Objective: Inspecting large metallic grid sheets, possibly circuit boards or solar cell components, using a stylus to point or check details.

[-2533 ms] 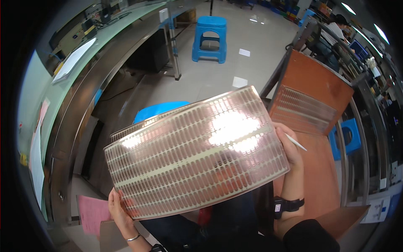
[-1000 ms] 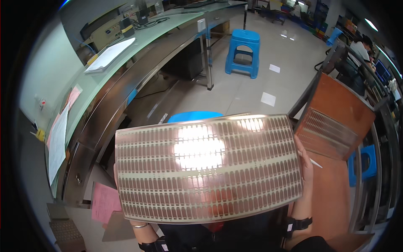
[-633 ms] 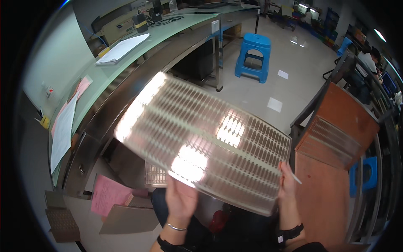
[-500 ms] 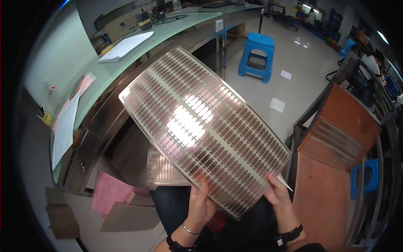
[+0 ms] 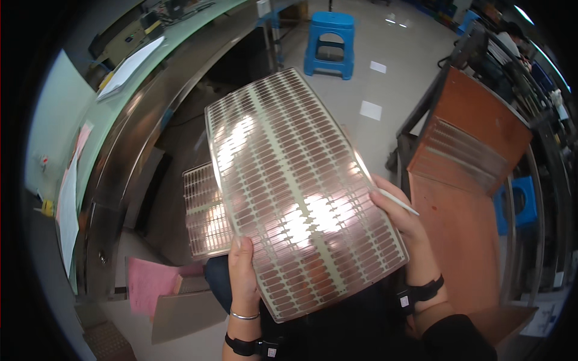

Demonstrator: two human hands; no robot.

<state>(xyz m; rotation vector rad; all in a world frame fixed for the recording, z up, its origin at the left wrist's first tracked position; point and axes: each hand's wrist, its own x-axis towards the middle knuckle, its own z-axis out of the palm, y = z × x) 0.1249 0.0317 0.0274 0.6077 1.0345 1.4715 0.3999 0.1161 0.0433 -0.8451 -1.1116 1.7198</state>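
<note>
A large, shiny copper-coloured circuit board panel (image 5: pixel 283 174), patterned with rows of small oblong shapes and pale bands, is held up tilted before me. My left hand (image 5: pixel 243 274) grips its lower left edge, the thumb on the face and the other fingers mostly hidden behind. On the right edge, my right hand (image 5: pixel 398 210) is closed round the panel and also keeps a slim white pen-like stick (image 5: pixel 400 201), its tip pointing right. A similar patterned panel (image 5: pixel 201 207) shows partly behind the held one, above my left knee.
Left runs a glass-topped desk (image 5: pixel 111 114) with papers (image 5: pixel 131 67). A pink sheet (image 5: pixel 150 283) and a cardboard piece (image 5: pixel 186 310) are low left. Right stands a reddish-brown board rack (image 5: pixel 460 240) carrying another panel (image 5: pixel 463 156). A blue stool (image 5: pixel 330 45) is ahead; a person (image 5: pixel 512 41) sits far right.
The panel has turned to stand more upright, and bright reflections have shifted across it. My left hand now holds farther left, my right hand higher on the right edge. The whole view has shifted.
</note>
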